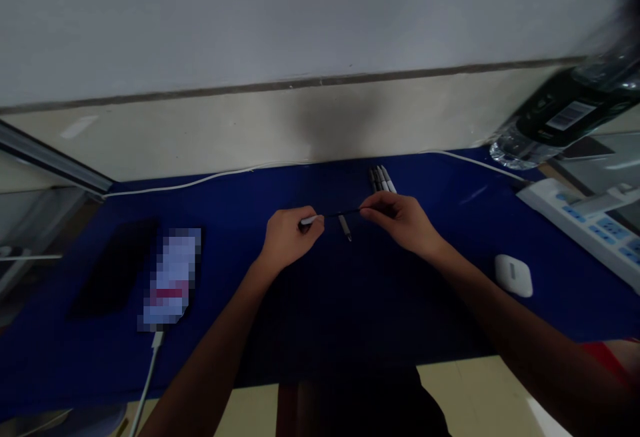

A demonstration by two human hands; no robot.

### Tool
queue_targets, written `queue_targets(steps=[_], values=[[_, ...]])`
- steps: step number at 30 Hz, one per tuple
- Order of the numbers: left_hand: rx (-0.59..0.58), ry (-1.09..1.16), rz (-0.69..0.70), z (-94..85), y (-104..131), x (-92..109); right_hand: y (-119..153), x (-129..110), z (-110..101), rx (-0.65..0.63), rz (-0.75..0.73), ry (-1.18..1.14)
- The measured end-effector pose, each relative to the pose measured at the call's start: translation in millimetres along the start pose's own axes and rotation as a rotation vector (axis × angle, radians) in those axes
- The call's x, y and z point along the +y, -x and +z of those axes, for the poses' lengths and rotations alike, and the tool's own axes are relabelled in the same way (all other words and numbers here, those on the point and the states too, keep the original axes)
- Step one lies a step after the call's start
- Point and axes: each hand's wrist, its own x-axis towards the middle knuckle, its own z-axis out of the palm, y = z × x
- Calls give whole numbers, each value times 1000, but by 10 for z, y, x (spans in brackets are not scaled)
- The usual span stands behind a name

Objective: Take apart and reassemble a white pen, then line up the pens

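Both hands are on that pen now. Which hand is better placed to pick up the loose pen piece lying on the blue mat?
Probably the right hand. The loose piece lies just below the held pen, closer to the right fingertips; the left hand grips the pen's light end.

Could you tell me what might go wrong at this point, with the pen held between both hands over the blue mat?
1. The left hand and right hand grip the thin pen only at its ends, so a pull might make a part spring loose.
2. A small loose piece lies right under the pen and could be knocked or roll away.
3. The spare pens sit close behind the right hand and might be nudged.
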Motion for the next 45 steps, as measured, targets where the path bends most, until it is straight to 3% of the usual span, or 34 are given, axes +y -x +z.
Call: queue_targets(steps=[8,12,17,21,26,31,35,39,45], values=[[-53,-149,173,132,52,70,77,-62,125,-150,-84,104],[-20,-96,105,96,30,66,77,-14,144,-136,-93,136],[112,-57,-44,43,7,42,72,70,143,-251,-376,521],[125,-95,-76,59,8,23,95,72,187,-335,-483,634],[136,-154,-69,76,8,8,101,49,198,-266,-365,516],[122,-148,-64,53,7,27,79,17,108,-44,-97,180],[109,-163,-31,59,11,36,35,4,39,107,18,-76],[104,-182,-6,78,16,24,0,20,27,116,22,-256],[104,-187,9,82,18,11,1,28,58,110,42,-314]])
